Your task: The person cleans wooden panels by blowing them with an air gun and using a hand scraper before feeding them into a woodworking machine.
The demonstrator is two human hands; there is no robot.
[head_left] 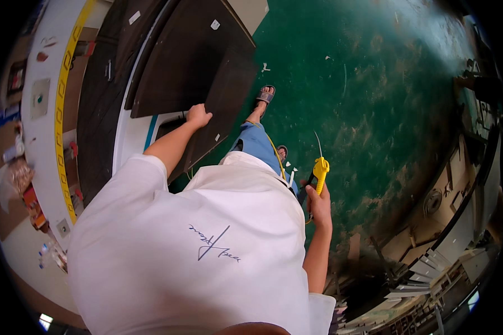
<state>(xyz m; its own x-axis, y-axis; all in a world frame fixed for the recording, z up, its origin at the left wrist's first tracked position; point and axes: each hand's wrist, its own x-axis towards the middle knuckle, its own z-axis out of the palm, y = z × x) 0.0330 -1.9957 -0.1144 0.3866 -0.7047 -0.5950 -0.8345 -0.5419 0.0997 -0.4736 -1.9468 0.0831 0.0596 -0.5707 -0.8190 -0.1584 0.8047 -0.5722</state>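
My right hand (pixel 319 206) is wrapped round the grip of a yellow air blow gun (pixel 321 169), held low at my side. Its thin nozzle tube points away from me over the green floor, and a yellow hose (pixel 274 146) runs near my legs. Off to the left, my left hand (pixel 198 116) is closed at the edge of a dark brown panel (pixel 221 100), thumb showing and fingertips hidden. Another dark brown panel (pixel 176 61) lies beside it, with a small white label on top.
A white worktable (pixel 46 134) with a yellow strip (pixel 63 111) along its edge stands at the far left, with tools and packages on it. White scraps (pixel 265 67) lie on the green floor (pixel 374 111). Stacked boards (pixel 436 268) and clutter fill the right side.
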